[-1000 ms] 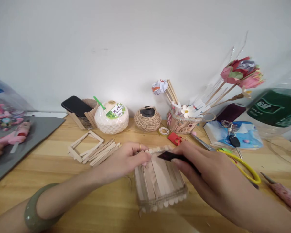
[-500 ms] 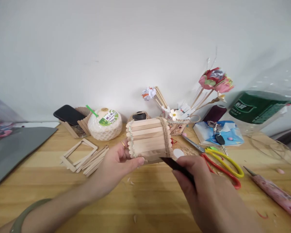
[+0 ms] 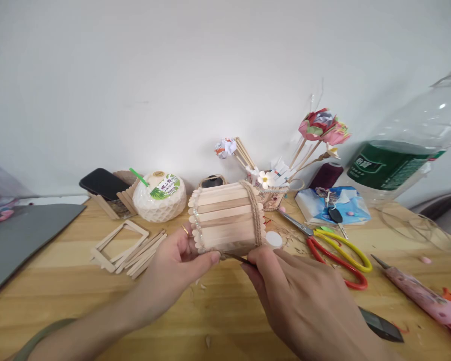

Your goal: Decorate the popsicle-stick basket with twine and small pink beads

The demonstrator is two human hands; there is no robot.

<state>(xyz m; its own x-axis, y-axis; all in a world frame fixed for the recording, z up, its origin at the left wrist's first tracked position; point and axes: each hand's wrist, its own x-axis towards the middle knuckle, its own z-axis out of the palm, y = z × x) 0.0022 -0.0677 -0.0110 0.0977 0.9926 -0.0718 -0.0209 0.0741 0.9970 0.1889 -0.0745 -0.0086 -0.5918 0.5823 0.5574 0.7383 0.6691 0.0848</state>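
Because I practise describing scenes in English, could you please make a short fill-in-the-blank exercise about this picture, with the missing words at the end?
The left hand holds the stick box and wears a gold-coloured ____.
Beyond the right hand, which holds a thin dark tool, lie scissors, their handles red and ____.
The straw in the white coconut is ____.
The phone resting in the stick holder is ____.

Missing words: ring; yellow; green; black.

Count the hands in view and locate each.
2: the left hand grips the left end of the craft-stick piece; the right hand, at its lower right, holds a dark blade.
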